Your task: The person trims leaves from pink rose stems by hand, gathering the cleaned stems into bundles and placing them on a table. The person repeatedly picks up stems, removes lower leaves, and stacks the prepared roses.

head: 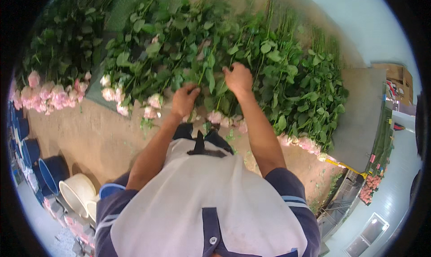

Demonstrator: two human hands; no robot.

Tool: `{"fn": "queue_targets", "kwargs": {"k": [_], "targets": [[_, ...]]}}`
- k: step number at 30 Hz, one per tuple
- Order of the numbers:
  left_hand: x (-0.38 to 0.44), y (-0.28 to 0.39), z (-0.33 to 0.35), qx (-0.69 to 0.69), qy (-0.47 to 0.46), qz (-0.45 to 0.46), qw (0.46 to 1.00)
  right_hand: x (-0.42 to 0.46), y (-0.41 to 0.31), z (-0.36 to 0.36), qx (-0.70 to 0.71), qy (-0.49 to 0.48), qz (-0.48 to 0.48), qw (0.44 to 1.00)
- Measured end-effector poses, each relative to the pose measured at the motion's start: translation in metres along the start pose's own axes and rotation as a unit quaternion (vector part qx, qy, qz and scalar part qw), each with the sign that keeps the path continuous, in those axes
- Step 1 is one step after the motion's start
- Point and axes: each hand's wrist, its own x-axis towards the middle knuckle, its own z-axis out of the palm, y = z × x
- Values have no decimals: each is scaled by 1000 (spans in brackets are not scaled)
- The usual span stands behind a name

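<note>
Before me lies a broad layer of cut roses with leafy green stems point(175, 35), their pale pink heads point(215, 117) towards my body. My left hand point(184, 100) is over the near side of the leaves, thumb and forefinger closed on a rose stem point(201, 78). A little farther out and to the right, my right hand point(239, 78) reaches into the foliage with curled fingers. Leaves and blur hide whether a stem is between those fingertips. Several whitish-pink blooms point(155, 101) rest to the left of my left hand.
Another pile of pink roses point(50, 95) lies at far left. Blue tubs point(52, 173) and a cream tub point(79, 193) stand on the floor at lower left. To the right are a grey panel point(358, 115), a yellow edge strip point(343, 164) and a coral-pink flower bunch point(370, 186).
</note>
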Motion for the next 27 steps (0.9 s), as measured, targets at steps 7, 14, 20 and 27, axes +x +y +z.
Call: {"fn": "queue_targets", "kwargs": {"k": [7,14,20,27], "targets": [[3,5,11,-159,-29,-78,984,3,9,9,65,32,17,997],[-5,17,14,-187,-2,-64,980,10,24,15,98,14,22,995],[-1,8,28,-188,-15,-46,981,2,16,-1,151,44,37,987],[1,8,35,-95,-8,-37,995,-38,50,-81,371,161,7,914]]}}
